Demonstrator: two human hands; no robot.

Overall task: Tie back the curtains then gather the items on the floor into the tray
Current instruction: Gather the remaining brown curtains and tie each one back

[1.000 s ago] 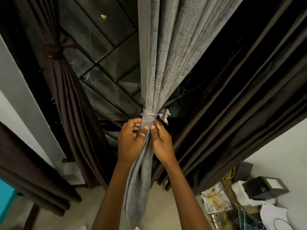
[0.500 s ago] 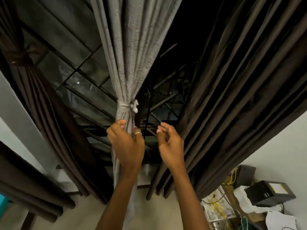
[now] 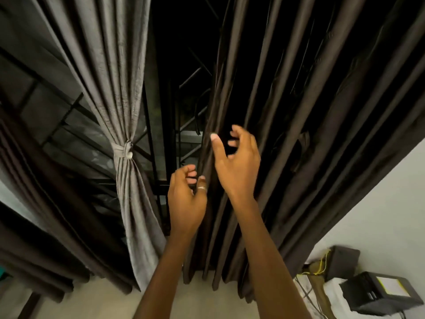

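Fingers [image 3: 187, 168] of my left hand [image 3: 186, 203] and right hand [image 3: 239, 166] curl loosely, empty (centre frame); gathering too few brown curtain [image 3: 299, 134] folds could let pleats slip.

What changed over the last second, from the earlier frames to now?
Both let go of the grey curtain and moved right: the left hand and right hand now reach, fingers loosely curled, at the edge of the dark brown curtain, gripping nothing yet. The grey curtain stays bound by its tie.
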